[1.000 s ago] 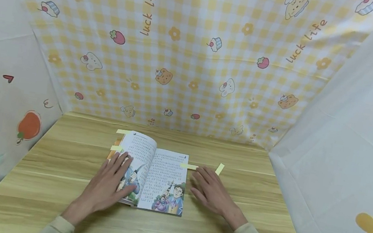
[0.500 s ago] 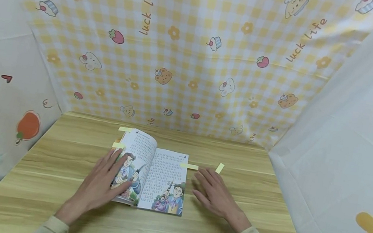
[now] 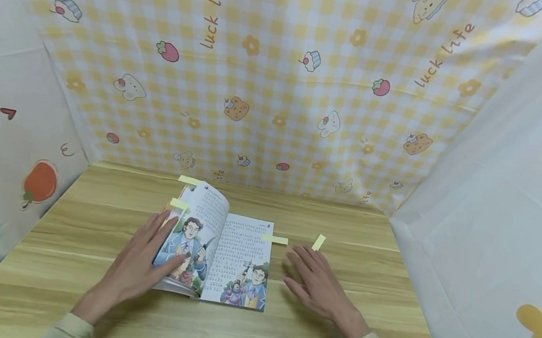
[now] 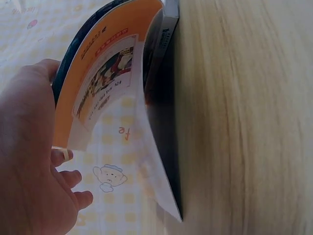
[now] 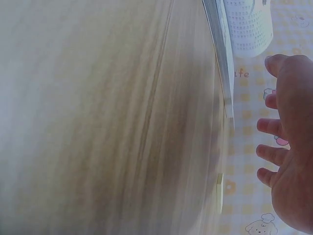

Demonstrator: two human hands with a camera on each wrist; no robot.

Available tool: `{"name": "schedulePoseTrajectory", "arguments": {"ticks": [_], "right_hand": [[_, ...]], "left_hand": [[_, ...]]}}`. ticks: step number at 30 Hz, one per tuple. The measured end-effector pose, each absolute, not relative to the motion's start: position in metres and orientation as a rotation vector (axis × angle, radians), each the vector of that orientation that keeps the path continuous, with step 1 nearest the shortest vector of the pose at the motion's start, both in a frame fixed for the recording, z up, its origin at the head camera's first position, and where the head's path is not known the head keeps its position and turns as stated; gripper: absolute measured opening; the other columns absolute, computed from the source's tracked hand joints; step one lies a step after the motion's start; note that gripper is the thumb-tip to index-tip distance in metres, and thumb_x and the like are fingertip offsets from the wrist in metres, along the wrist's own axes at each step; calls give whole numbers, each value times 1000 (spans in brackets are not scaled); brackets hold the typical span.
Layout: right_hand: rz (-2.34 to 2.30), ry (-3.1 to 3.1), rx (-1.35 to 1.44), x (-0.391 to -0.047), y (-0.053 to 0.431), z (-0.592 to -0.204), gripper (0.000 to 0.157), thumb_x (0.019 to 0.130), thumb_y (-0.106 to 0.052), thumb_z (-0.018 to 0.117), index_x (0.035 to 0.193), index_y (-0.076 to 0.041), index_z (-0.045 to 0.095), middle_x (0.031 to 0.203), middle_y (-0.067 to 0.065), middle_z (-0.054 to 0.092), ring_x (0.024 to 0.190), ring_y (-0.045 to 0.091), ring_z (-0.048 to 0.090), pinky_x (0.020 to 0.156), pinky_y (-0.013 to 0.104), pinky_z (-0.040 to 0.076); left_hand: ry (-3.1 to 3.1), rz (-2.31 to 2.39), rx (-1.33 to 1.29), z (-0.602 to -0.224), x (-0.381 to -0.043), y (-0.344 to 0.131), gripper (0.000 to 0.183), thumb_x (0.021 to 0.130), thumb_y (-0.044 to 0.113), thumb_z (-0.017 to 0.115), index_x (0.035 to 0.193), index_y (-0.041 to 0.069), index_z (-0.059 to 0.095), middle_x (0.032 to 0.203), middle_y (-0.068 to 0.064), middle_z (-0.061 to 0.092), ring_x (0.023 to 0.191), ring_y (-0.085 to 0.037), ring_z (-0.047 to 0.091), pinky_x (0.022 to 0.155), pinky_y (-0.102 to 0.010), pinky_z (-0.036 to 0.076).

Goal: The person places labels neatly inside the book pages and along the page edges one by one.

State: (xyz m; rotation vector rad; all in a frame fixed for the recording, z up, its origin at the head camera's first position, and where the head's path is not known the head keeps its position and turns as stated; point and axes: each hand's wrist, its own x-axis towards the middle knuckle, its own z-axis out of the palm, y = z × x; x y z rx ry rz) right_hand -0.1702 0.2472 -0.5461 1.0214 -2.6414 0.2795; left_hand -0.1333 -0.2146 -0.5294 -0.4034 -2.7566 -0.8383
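An open illustrated book (image 3: 242, 240) lies on the wooden table, its right page flat. Its left pages (image 3: 189, 232) bow upward from the spine. My left hand (image 3: 135, 265) rests against the outer edge of these pages, fingers extended and thumb over the picture. In the left wrist view, a raised orange page (image 4: 100, 78) curves toward the hand (image 4: 29, 156), and a lower leaf or cover slopes to the table. To the right of the book, my right hand (image 3: 322, 286) holds nothing, its fingers spread and apart from the page.
Pale yellow paper strips stick out from the book: two at the left (image 3: 179, 203) and one at the right (image 3: 274, 239). Another yellow strip (image 3: 318, 242) stands beyond my right fingers. A checked cloth (image 3: 272, 88) hangs behind the table (image 3: 237, 337), with white cloths at both sides.
My left hand has slid left, uncovering more of the picture, and the left pages have risen. My right hand has drifted slightly right, away from the book.
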Motion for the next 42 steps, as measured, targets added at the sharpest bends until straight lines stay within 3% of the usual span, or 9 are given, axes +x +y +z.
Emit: {"name": "schedulePoseTrajectory", "arguments": {"ticks": [9,19,30,33,38,42], "right_hand": [[281,-2632,1013,-164,250,-546,62,110,-42,69,160,-6,61,167,20,60,156,48,56,131,68,41],[302,-2603,1004,-158,250,-541,61,112,-43,66,161,-7,61,168,18,60,158,45,55,132,65,41],[351,-2591,978,-152,245,-534,64,113,-43,65,164,-6,56,172,17,56,159,44,53,133,64,39],[339,-2561,987,-151,245,-533,64,113,-45,63,164,-6,56,172,17,56,157,45,55,139,55,30],[345,-2542,1009,-146,243,-531,64,115,-48,59,164,-6,56,171,18,57,158,45,54,146,31,2],[355,-2536,1024,-143,241,-529,64,116,-49,57,165,-8,55,170,18,57,160,43,52,146,27,-2]], "left_hand": [[-2707,-939,-385,-522,-132,-217,86,108,45,73,178,16,34,188,-19,26,171,-57,25,129,-86,29],[-2669,-1172,-401,-520,-130,-226,72,116,34,60,179,16,32,188,-23,25,168,-61,27,122,-93,29],[-2718,-1232,-351,-521,-128,-237,65,121,37,49,180,17,31,186,-27,27,166,-64,30,122,-91,31],[-2735,-1234,-336,-522,-129,-240,64,122,36,47,179,14,31,186,-26,27,167,-63,31,123,-90,32],[-2766,-1251,-315,-526,-131,-246,66,123,39,44,178,6,30,184,-31,28,165,-63,33,125,-87,33],[-2811,-1233,-290,-527,-131,-248,70,123,43,42,177,2,29,183,-33,27,164,-64,33,124,-88,33]]}}
